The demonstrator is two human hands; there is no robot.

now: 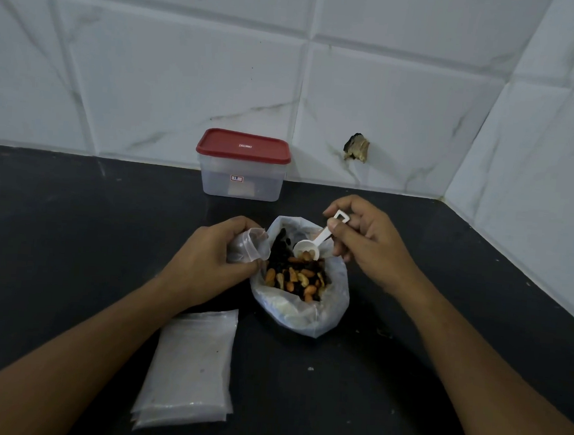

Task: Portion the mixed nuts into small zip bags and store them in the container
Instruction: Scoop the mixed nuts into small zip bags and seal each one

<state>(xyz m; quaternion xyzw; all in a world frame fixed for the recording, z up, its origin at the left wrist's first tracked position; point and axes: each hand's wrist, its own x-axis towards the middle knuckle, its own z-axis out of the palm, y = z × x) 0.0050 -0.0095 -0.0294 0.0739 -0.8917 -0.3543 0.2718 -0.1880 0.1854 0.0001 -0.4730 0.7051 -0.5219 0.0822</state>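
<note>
Head view: the right hand (361, 246) pinches a small white plastic scoop (315, 242), loaded, over the open clear plastic bag of mixed nuts (306, 315). Just left of it, the left hand (208, 259) grips a small clear zip bag (247, 248). The scoop is best tipped slowly into its mouth.

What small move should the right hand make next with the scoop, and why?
Probably the right hand should carry the scoop leftward and tip it into the small zip bag. The scoop is loaded and hangs above the large bag of mixed nuts, and the left hand holds the small zip bag beside it with its mouth open.
</note>
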